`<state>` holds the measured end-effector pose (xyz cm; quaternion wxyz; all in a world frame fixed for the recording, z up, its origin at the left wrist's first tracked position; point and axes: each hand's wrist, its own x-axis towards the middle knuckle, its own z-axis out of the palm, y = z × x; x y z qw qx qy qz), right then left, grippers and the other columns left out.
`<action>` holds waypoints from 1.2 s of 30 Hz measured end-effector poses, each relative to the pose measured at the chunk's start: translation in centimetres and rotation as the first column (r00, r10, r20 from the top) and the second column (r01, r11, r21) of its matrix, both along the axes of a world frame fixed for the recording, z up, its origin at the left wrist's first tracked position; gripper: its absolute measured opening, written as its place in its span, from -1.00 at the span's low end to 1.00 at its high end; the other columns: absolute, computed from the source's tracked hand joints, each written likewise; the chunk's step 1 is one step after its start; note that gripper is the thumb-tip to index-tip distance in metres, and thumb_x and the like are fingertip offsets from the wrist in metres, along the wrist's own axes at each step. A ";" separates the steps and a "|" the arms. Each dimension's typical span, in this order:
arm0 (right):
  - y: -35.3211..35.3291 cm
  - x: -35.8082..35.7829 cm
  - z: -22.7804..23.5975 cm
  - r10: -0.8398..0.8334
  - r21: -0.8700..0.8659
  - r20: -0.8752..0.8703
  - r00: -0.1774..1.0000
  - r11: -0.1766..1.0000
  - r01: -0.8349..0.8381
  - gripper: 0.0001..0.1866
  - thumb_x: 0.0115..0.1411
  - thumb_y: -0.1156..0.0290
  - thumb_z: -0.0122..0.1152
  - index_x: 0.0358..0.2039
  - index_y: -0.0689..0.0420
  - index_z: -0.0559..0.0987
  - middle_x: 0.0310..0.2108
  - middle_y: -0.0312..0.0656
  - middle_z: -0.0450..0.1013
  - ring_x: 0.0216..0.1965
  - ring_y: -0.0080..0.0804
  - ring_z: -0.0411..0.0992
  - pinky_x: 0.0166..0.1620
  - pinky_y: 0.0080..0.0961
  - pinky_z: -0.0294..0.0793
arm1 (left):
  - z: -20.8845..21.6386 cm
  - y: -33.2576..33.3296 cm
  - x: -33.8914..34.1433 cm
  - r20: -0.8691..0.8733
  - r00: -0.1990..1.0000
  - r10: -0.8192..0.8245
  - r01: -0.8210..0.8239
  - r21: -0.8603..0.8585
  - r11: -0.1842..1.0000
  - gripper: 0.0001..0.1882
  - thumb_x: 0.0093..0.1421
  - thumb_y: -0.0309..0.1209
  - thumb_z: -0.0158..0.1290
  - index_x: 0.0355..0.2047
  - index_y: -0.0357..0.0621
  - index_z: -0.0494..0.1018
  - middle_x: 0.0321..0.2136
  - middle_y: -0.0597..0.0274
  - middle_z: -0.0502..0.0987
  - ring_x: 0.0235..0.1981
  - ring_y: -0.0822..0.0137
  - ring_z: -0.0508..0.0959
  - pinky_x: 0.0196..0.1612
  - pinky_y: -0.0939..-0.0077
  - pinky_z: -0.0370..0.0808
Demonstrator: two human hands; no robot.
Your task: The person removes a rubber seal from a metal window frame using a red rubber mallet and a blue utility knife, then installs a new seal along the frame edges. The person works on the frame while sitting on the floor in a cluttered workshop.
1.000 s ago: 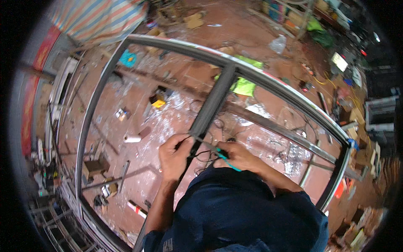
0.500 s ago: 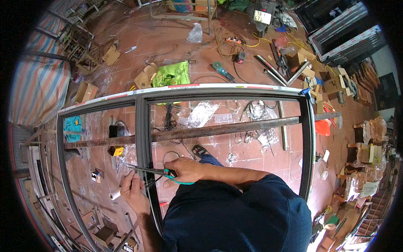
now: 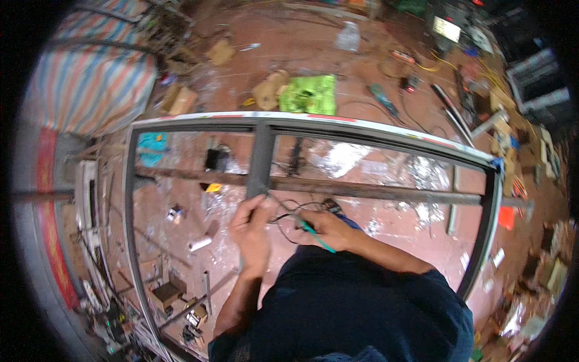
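In the head view, the person is bent over a large dark frame (image 3: pixel 374 136), which has a whitish strip with red parts along its far edge. The right hand (image 3: pixel 327 230) is clamped on a pair of scissors (image 3: pixel 310 230) with green handles. The scissors are in front of the body, beside the middle bar (image 3: pixel 260 158) of the frame, and their blades point toward the left hand (image 3: pixel 250 228). The left hand is at this bar, with its thumb and fingers bent close to each other; because of the blur, one cannot tell what is between them. A thin black strip (image 3: pixel 281 218) makes loops between the two hands. Whether the blades touch it, one also cannot tell.

Behind the middle bar, a long brown metal bar (image 3: pixel 377 189) crosses the view from side to side. A sandalled foot (image 3: pixel 333 207) is seen just beyond the right hand. On the reddish tiled floor, a white roll (image 3: pixel 200 243) lies to the left of the left hand, and a teal cloth (image 3: pixel 152 148) is seen through the far left corner of the frame. Just beyond the far edge there is a bright green bag (image 3: pixel 307 95), and farther to the right lies a green power tool (image 3: pixel 383 99). A striped sheet (image 3: pixel 102 84) hangs at the upper left.
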<state>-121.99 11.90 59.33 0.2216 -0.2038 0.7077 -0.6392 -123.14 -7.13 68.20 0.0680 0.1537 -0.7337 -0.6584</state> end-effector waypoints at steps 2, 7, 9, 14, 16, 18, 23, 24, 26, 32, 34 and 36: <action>-0.7 0.3 0.5 -0.032 -0.068 0.027 0.999 0.997 0.034 -0.17 0.20 -0.45 0.20 -0.20 0.25 0.49 -0.38 0.08 0.49 -0.22 0.00 0.57 -0.16 -0.09 0.47 | 0.7 0.2 -0.3 -0.052 0.998 -0.023 0.024 0.013 1.000 -0.87 0.31 -0.55 0.23 -0.15 -0.33 0.64 -0.35 0.32 0.62 -0.37 0.55 0.54 -0.27 0.61 0.49; -0.8 2.7 2.3 -0.131 -0.027 0.028 0.991 0.991 0.132 -0.06 0.18 -0.53 0.16 -0.07 0.27 0.49 -0.33 -0.03 0.49 -0.27 -0.22 0.53 -0.17 -0.24 0.51 | 1.3 0.9 0.9 -0.136 0.990 -0.043 0.051 0.057 0.997 -0.88 0.33 -0.55 0.21 -0.16 -0.34 0.63 -0.40 0.32 0.62 -0.39 0.55 0.56 -0.28 0.61 0.50; -0.5 3.7 2.8 -0.158 0.057 -0.025 0.987 0.986 0.159 -0.05 0.15 -0.55 0.17 -0.09 0.27 0.50 -0.35 -0.03 0.49 -0.30 -0.22 0.53 -0.21 -0.22 0.51 | 1.9 1.0 1.8 -0.135 0.988 -0.078 0.095 0.119 0.988 -0.88 0.31 -0.55 0.25 -0.17 -0.33 0.64 -0.35 0.33 0.61 -0.34 0.56 0.55 -0.23 0.63 0.48; -0.3 7.0 5.4 -0.220 0.199 -0.100 0.970 0.951 0.237 -0.06 0.11 -0.56 0.20 -0.17 0.25 0.51 -0.42 0.00 0.44 -0.38 -0.16 0.47 -0.28 -0.19 0.46 | 2.3 0.7 4.8 -0.180 0.974 -0.135 0.166 0.171 0.971 -0.89 0.32 -0.55 0.24 -0.18 -0.35 0.62 -0.39 0.30 0.59 -0.38 0.53 0.55 -0.27 0.60 0.49; -0.4 8.5 4.7 -0.258 0.199 -0.169 0.951 0.936 0.289 -0.08 0.11 -0.55 0.22 -0.20 0.25 0.51 -0.45 -0.01 0.40 -0.42 -0.15 0.42 -0.31 -0.19 0.42 | 2.4 0.6 6.0 -0.208 0.966 -0.156 0.186 0.133 0.974 -0.90 0.32 -0.55 0.24 -0.20 -0.36 0.63 -0.40 0.29 0.58 -0.38 0.52 0.55 -0.28 0.58 0.48; -0.3 10.0 5.3 -0.281 0.214 -0.170 0.945 0.925 0.314 -0.14 0.08 -0.50 0.30 -0.31 0.21 0.42 -0.53 0.03 0.38 -0.45 0.06 0.43 -0.35 -0.10 0.38 | 2.1 0.4 7.0 -0.229 0.957 -0.178 0.207 0.111 0.972 -0.90 0.32 -0.55 0.24 -0.21 -0.37 0.63 -0.40 0.29 0.58 -0.39 0.51 0.54 -0.29 0.57 0.48; -0.3 13.3 5.5 -0.354 0.257 -0.146 0.924 0.888 0.381 -0.16 0.04 -0.47 0.36 -0.35 0.20 0.43 -0.55 0.03 0.40 -0.46 0.11 0.45 -0.36 -0.09 0.38 | 0.8 0.2 8.5 -0.232 0.942 -0.243 0.275 0.115 0.955 -0.90 0.30 -0.55 0.27 -0.24 -0.37 0.64 -0.40 0.29 0.55 -0.38 0.53 0.52 -0.30 0.62 0.46; -0.4 13.7 5.2 -0.378 0.243 -0.140 0.915 0.883 0.402 -0.16 0.04 -0.47 0.37 -0.35 0.20 0.45 -0.55 0.03 0.41 -0.45 0.10 0.45 -0.36 -0.10 0.38 | 1.0 0.3 8.7 -0.221 0.941 -0.257 0.288 0.121 0.950 -0.89 0.30 -0.55 0.26 -0.23 -0.38 0.64 -0.40 0.29 0.57 -0.38 0.52 0.53 -0.30 0.60 0.47; -0.4 14.6 5.2 -0.417 0.241 -0.128 0.900 0.867 0.437 -0.17 0.03 -0.47 0.37 -0.34 0.20 0.49 -0.54 0.03 0.42 -0.45 0.07 0.46 -0.36 -0.11 0.39 | 1.7 0.6 9.0 -0.198 0.938 -0.283 0.312 0.133 0.941 -0.88 0.31 -0.54 0.25 -0.21 -0.38 0.64 -0.40 0.29 0.59 -0.39 0.51 0.55 -0.30 0.56 0.48; 0.8 15.9 5.1 -0.496 0.292 -0.154 0.854 0.803 0.519 -0.19 0.04 -0.43 0.38 -0.32 0.21 0.53 -0.52 0.06 0.44 -0.44 0.07 0.48 -0.34 -0.09 0.41 | 1.4 2.3 8.6 -0.165 0.926 -0.340 0.370 0.221 0.902 -0.91 0.30 -0.56 0.25 -0.22 -0.35 0.66 -0.43 0.31 0.55 -0.45 0.54 0.51 -0.36 0.59 0.45; 1.4 16.0 5.9 -0.529 0.301 -0.144 0.837 0.782 0.546 -0.19 0.04 -0.43 0.36 -0.31 0.22 0.54 -0.53 0.08 0.45 -0.43 0.10 0.50 -0.33 -0.06 0.42 | 0.7 3.0 8.3 -0.170 0.916 -0.363 0.395 0.229 0.890 -0.90 0.30 -0.56 0.25 -0.22 -0.35 0.65 -0.44 0.32 0.55 -0.45 0.55 0.50 -0.36 0.60 0.44; 2.4 15.9 5.9 -0.533 0.358 -0.159 0.831 0.753 0.552 -0.18 0.04 -0.45 0.33 -0.31 0.22 0.55 -0.55 0.10 0.45 -0.42 0.16 0.51 -0.33 -0.04 0.42 | 0.1 4.1 8.0 -0.170 0.910 -0.377 0.410 0.250 0.877 -0.90 0.30 -0.55 0.25 -0.21 -0.35 0.65 -0.45 0.32 0.56 -0.45 0.55 0.50 -0.36 0.60 0.44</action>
